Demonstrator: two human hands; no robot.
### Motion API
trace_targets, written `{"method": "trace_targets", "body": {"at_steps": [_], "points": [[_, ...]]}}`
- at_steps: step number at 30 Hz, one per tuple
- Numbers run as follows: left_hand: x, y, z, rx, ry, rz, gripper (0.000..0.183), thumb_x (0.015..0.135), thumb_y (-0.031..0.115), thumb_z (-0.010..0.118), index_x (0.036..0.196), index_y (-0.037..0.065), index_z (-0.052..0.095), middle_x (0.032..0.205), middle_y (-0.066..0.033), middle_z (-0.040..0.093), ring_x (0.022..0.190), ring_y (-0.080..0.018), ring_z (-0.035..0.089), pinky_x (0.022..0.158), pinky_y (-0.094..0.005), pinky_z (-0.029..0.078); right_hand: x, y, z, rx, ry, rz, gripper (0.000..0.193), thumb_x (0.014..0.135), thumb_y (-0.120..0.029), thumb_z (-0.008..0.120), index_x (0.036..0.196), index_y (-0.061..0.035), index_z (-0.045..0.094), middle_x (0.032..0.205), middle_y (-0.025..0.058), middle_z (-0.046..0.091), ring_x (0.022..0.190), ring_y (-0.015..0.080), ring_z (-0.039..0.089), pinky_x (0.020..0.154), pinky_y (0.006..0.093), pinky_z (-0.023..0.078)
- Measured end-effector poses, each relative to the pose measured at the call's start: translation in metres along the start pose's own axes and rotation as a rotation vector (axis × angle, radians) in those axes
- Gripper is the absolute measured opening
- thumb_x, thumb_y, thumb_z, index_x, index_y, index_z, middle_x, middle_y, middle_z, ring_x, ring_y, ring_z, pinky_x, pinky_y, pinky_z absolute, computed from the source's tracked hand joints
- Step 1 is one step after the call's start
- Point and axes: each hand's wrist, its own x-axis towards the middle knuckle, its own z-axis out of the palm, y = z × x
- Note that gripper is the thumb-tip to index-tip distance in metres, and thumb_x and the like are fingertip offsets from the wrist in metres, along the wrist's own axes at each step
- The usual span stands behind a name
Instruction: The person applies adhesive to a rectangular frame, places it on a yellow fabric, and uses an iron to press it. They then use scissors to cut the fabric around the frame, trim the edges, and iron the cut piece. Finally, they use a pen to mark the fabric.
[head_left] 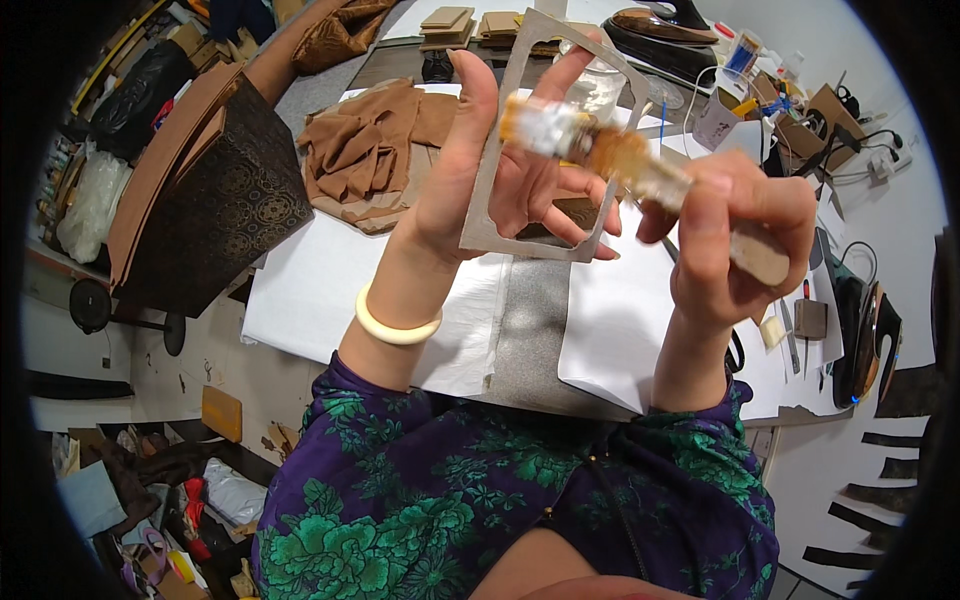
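My left hand point(440, 190) is raised over the table and holds up a flat grey frame point(535, 249) with a large cut-out opening. Its fingers are spread and pass through and behind the opening, while the thumb stands up outside the left edge. In my right hand point(725, 220) is a brush point(622, 155), its pale handle gripped between thumb and fingers. The whitish, smeared bristle end lies across the frame's opening in this view, blurred by motion. Whether the bristles touch the frame I cannot tell. Below both hands are white paper sheets point(620, 350) on the grey table.
Crumpled brown leather point(365, 150) lies left of my left hand. Beyond it stand stacked tan pieces point(447, 22). At the right are a white cup point(715, 120), cables and small tools. A dark patterned panel point(220, 190) leans at the left table edge.
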Motion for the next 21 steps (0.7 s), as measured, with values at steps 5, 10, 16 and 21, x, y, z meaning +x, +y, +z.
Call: {"method": "trace_targets", "body": {"at_steps": [5,10,16,21], "points": [[-0.002,0.000,0.004,0.213,0.092,-0.013,0.109,0.081,0.095,0.015,0.165,0.026,0.004,0.125,-0.0192,0.054,0.100,-0.0267,0.068,0.066,-0.0309,0.063,0.004,-0.017,0.005,-0.028,-0.227,-0.023,0.015,0.081,0.008,0.068,0.082,0.0021,0.054,0.068,0.0096,0.061,0.055,0.0151,0.062,0.050,0.0268,0.049],[0.001,-0.004,0.006,0.114,0.105,-0.031,0.110,0.080,0.095,0.015,0.165,0.026,0.004,0.127,-0.0185,0.054,0.096,-0.0284,0.069,0.068,-0.0325,0.065,0.002,-0.009,0.004,0.036,0.024,0.053,0.018,0.081,0.012,0.070,0.088,0.0040,0.056,0.076,0.0093,0.063,0.061,0.0133,0.062,0.056,0.0261,0.050],[-0.003,-0.001,0.004,0.191,0.110,-0.102,0.110,0.079,0.096,0.016,0.165,0.028,0.005,0.133,-0.0163,0.055,0.089,-0.0330,0.070,0.069,-0.0358,0.065,0.005,-0.012,-0.002,0.050,-0.059,0.016,0.017,0.084,0.011,0.068,0.091,0.0045,0.054,0.075,0.0098,0.064,0.060,0.0124,0.061,0.056,0.0252,0.050],[0.000,-0.005,0.009,0.306,0.058,-0.172,0.110,0.076,0.097,0.007,0.164,0.032,0.004,0.121,-0.0161,0.057,0.087,-0.0316,0.070,0.067,-0.0367,0.063,0.013,0.006,-0.007,-0.057,0.111,-0.101,0.015,0.091,0.006,0.064,0.098,0.0019,0.052,0.078,0.0129,0.065,0.054,0.0130,0.059,0.051,0.0245,0.049]]}}
